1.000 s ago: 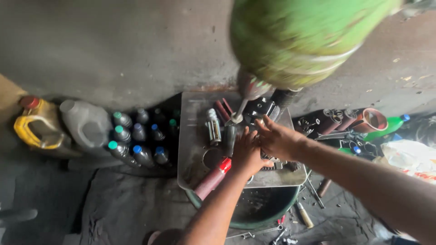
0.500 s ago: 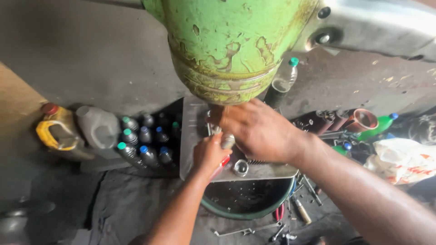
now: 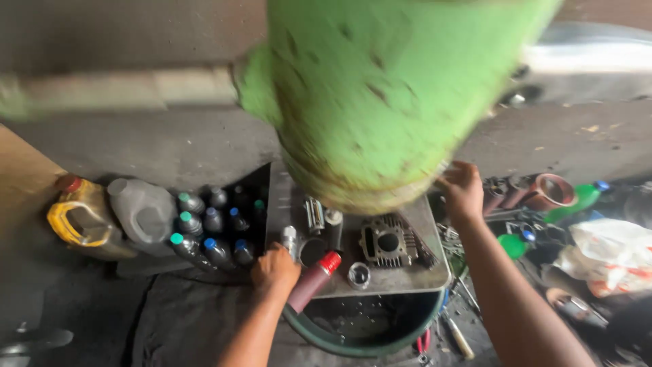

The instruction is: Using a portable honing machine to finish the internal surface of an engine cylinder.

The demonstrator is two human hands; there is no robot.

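My left hand [image 3: 275,268] rests, fingers curled, at the front left edge of a grey metal tray [image 3: 414,278]. Right beside it lies a dark red spray can with a red cap [image 3: 314,280]. What the fingers hold, if anything, is hidden. My right hand [image 3: 465,191] is at the tray's far right corner, fingers bent against the lower rim of a big green painted cylinder [image 3: 380,102] that fills the top of the view, blurred. On the tray lie a finned engine cylinder [image 3: 388,241], a small round jar [image 3: 358,275] and other metal parts.
The tray sits over a green basin [image 3: 360,343]. To the left stand several small bottles with coloured caps [image 3: 210,231], a grey jug [image 3: 142,211] and a yellow jug [image 3: 78,221]. On the right are a copper-coloured pipe [image 3: 550,190], a green bottle [image 3: 577,200], a white bag [image 3: 611,251] and loose tools.
My two hands, together over the tray's middle before, have parted: the left went to the front left edge, the right to the far right corner. The green cylinder fills more of the view.
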